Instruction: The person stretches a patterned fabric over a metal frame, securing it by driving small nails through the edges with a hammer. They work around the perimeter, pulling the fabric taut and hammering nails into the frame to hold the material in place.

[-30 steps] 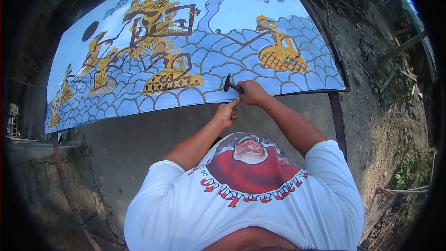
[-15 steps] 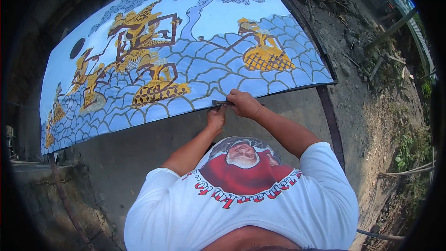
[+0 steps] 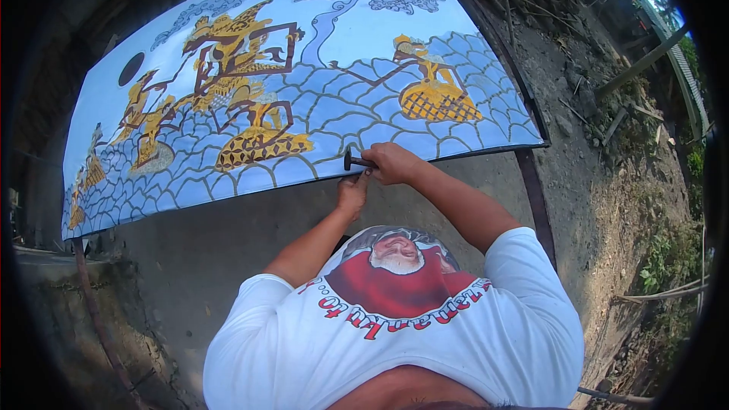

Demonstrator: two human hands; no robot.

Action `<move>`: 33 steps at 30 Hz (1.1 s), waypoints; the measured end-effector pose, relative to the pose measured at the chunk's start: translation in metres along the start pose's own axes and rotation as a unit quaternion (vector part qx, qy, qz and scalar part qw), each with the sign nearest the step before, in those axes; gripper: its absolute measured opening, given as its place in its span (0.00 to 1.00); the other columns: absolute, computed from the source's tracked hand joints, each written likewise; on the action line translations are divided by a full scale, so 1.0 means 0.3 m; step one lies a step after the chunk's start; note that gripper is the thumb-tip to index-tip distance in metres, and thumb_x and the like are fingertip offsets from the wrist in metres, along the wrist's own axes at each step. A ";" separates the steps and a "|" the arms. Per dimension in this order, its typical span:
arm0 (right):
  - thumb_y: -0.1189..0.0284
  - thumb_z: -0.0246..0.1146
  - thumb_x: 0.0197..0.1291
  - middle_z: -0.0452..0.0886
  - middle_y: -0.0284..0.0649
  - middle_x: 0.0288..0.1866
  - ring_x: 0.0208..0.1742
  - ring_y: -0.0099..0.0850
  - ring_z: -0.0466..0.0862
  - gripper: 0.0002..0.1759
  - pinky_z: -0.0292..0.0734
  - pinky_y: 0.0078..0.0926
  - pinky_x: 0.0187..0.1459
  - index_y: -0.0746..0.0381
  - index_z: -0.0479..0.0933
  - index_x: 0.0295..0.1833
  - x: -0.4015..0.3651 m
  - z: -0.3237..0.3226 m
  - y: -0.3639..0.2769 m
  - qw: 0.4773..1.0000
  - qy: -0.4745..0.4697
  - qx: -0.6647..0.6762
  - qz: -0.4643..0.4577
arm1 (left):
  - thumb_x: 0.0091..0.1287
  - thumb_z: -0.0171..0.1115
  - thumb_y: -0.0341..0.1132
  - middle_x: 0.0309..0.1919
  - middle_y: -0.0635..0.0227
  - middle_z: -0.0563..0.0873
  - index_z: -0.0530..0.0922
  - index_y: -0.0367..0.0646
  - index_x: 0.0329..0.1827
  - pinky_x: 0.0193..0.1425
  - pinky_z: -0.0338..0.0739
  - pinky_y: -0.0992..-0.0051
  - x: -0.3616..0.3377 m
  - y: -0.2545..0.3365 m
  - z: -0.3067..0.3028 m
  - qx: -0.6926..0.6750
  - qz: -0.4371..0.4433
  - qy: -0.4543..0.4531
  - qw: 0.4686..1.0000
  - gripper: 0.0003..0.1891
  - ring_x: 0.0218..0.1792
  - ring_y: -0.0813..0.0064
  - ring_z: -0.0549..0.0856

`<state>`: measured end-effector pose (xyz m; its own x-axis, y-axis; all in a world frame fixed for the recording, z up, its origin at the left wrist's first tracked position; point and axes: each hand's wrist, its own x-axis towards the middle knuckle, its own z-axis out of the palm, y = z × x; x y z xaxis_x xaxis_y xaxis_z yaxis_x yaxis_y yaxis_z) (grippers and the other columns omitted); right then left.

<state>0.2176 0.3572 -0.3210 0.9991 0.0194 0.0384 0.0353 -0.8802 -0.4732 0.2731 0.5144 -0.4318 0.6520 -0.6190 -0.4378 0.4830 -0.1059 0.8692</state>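
Observation:
My right hand [image 3: 391,163] is closed around the handle of a small hammer [image 3: 348,159], its dark head at the near edge of a large painted canvas [image 3: 448,144]. Just below the hammer, my left hand [image 3: 352,193] is closed at that edge with its fingers pressed together. Whatever they pinch is too small to make out. Blue scale shapes with dark outlines, golden puppet-like figures and a curling tree cover the canvas. It is stretched flat, with a dark rim along its right side.
Dark posts [image 3: 536,209] support the canvas at its near corners. Grey ground [image 3: 228,243] lies below. On the right, a rough earth bank [image 3: 607,205] carries sticks, stones and green plants [image 3: 661,266]. A pole [image 3: 642,61] slants across the upper right.
The hammer head has lifted a little away from my left fingers, and my right hand has shifted slightly up and left. My left hand stays at the canvas edge.

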 end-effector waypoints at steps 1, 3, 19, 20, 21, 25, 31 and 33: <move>0.73 0.69 0.51 0.80 0.50 0.35 0.42 0.54 0.82 0.13 0.77 0.50 0.43 0.64 0.77 0.42 0.009 -0.006 -0.001 1.000 -0.001 -0.001 -0.004 | 0.71 0.70 0.44 0.28 0.84 0.79 0.88 0.44 0.45 0.31 0.63 0.79 0.002 0.004 0.000 -0.003 0.010 -0.002 1.000 0.13 0.28 0.89 0.69; 0.73 0.70 0.51 0.80 0.50 0.35 0.42 0.54 0.82 0.13 0.76 0.50 0.43 0.64 0.77 0.41 0.019 -0.004 0.007 0.999 -0.008 0.028 -0.018 | 0.71 0.70 0.44 0.28 0.84 0.79 0.88 0.44 0.44 0.31 0.63 0.79 -0.003 0.013 0.002 0.001 0.005 0.006 1.000 0.12 0.28 0.89 0.69; 0.75 0.68 0.52 0.81 0.50 0.31 0.39 0.54 0.83 0.08 0.75 0.50 0.40 0.64 0.77 0.37 0.074 -0.047 0.019 0.992 -0.119 -0.003 -0.044 | 0.70 0.70 0.44 0.43 0.73 0.89 0.88 0.42 0.49 0.53 0.75 0.74 -0.010 0.037 0.008 0.046 -0.005 0.026 0.999 0.15 0.44 0.82 0.81; 0.75 0.69 0.52 0.81 0.50 0.31 0.39 0.54 0.83 0.08 0.75 0.50 0.40 0.63 0.77 0.37 0.076 -0.048 0.019 0.992 -0.121 -0.005 -0.044 | 0.70 0.70 0.44 0.43 0.73 0.89 0.88 0.42 0.49 0.53 0.75 0.74 -0.013 0.040 0.009 0.045 -0.007 0.027 0.999 0.15 0.44 0.82 0.81; 0.75 0.69 0.52 0.81 0.50 0.31 0.39 0.54 0.83 0.08 0.75 0.50 0.40 0.63 0.77 0.36 0.078 -0.048 0.020 0.992 -0.122 -0.008 -0.043 | 0.71 0.70 0.43 0.43 0.72 0.89 0.88 0.42 0.50 0.53 0.75 0.74 -0.015 0.043 0.010 0.045 -0.008 0.028 0.999 0.15 0.44 0.82 0.81; 0.75 0.68 0.51 0.83 0.52 0.32 0.40 0.55 0.84 0.06 0.76 0.50 0.41 0.62 0.81 0.35 0.088 -0.061 0.019 0.992 -0.122 -0.005 -0.038 | 0.72 0.68 0.42 0.44 0.72 0.89 0.88 0.42 0.51 0.54 0.74 0.75 -0.017 0.053 0.016 0.037 -0.002 0.021 0.999 0.14 0.45 0.82 0.81; 0.69 0.72 0.53 0.82 0.51 0.33 0.42 0.53 0.84 0.11 0.76 0.48 0.43 0.63 0.79 0.36 0.093 -0.052 0.027 0.988 -0.151 -0.026 -0.027 | 0.72 0.68 0.42 0.44 0.74 0.90 0.88 0.42 0.51 0.55 0.74 0.75 -0.016 0.038 0.016 0.042 0.014 0.010 0.999 0.14 0.45 0.82 0.81; 0.68 0.73 0.54 0.83 0.51 0.34 0.42 0.53 0.84 0.12 0.76 0.49 0.43 0.63 0.79 0.37 0.088 -0.043 0.034 0.986 -0.164 -0.029 -0.018 | 0.72 0.68 0.43 0.45 0.72 0.90 0.88 0.44 0.52 0.56 0.74 0.75 -0.014 0.026 0.016 0.041 0.021 0.007 0.999 0.14 0.46 0.82 0.81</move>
